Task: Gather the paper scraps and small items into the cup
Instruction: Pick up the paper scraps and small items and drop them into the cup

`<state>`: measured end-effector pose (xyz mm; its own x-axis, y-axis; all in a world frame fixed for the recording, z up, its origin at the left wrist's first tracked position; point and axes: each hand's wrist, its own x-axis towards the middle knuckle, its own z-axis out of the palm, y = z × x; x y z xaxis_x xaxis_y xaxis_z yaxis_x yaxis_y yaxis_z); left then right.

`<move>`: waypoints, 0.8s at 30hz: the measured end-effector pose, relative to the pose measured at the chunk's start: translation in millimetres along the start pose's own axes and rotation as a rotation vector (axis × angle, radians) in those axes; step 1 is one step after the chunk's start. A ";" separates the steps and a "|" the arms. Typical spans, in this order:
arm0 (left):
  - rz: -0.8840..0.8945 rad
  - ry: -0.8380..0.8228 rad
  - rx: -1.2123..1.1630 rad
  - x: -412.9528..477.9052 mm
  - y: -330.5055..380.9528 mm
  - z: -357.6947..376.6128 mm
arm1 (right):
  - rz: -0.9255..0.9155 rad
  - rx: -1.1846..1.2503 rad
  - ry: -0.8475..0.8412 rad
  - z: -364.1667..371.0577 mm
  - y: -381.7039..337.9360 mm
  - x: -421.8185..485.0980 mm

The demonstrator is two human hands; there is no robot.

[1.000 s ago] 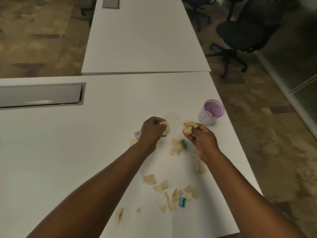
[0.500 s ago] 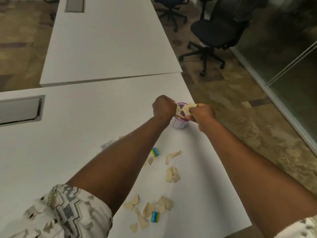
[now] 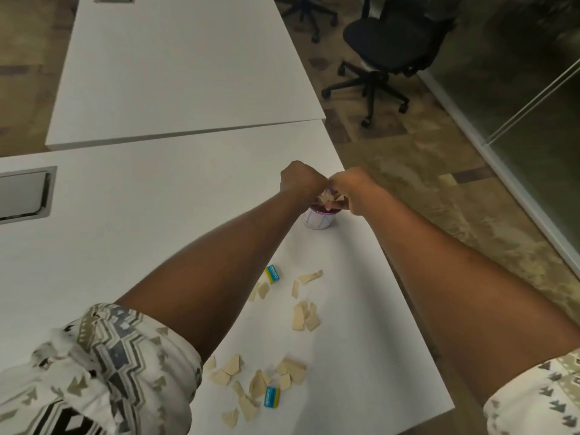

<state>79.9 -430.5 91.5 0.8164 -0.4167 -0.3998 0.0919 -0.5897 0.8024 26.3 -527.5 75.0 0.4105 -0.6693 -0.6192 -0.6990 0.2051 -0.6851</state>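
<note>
A small white cup with a purple rim stands near the right edge of the white table. My left hand and my right hand are both right above its mouth, knuckles nearly touching, fingers curled around beige paper scraps that poke out between them over the cup. Several more beige scraps lie on the table nearer to me, some in a cluster by the front edge. Two small blue and yellow items lie among them, one below the cup, one near the front.
A second white table adjoins at the back. A grey cable hatch is set into the table at the left. A black office chair stands on the floor at the right, beyond the table's edge. A glass partition runs along the far right.
Both hands carried scraps from the middle of the table to the cup and now hold them lower over its mouth, closer together.
</note>
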 end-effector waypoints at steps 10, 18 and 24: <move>-0.046 -0.099 -0.070 2.3 2.2 -7.1 | -0.053 -0.027 0.041 7.1 -7.7 -13.4; 0.028 -0.124 -0.076 -10.1 -18.5 -40.3 | -0.181 -0.247 0.194 16.2 -3.4 -28.1; 0.124 -0.103 -0.043 -50.9 -62.0 -80.3 | -0.461 -0.305 0.239 51.2 19.6 -88.4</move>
<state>78.4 -317.1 97.7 0.7604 -0.5543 -0.3385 0.0204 -0.5005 0.8655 6.3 -427.7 96.7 0.5926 -0.7901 -0.1569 -0.6316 -0.3349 -0.6993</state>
